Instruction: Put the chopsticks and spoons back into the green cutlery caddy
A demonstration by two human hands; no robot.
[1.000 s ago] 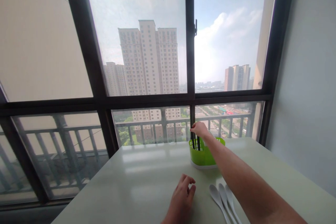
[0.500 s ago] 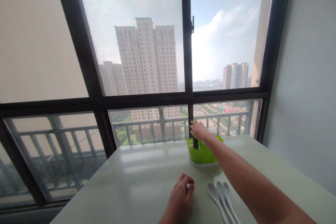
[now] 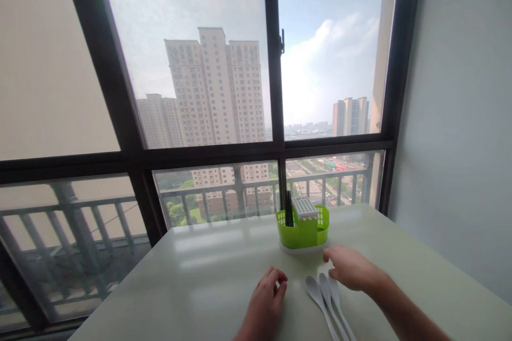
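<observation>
A green cutlery holder [image 3: 304, 232] stands on the pale table [image 3: 208, 277] near the window, with dark chopsticks [image 3: 288, 208] upright in its left part and a white slotted insert on top. Three white spoons [image 3: 326, 298] lie side by side on the table in front of it. My right hand [image 3: 350, 269] hovers just above the spoon bowls, fingers slightly apart, holding nothing. My left hand [image 3: 266, 301] rests on the table left of the spoons, fingers loosely curled and empty.
A large dark-framed window [image 3: 276, 144] runs along the table's far edge, with a balcony railing and tall buildings beyond. A plain grey wall [image 3: 460, 117] borders the table on the right.
My right hand let go of the chopsticks in the holder and drew back toward me, now over the spoons. The view shifted a little to the right. My left hand stayed put.
</observation>
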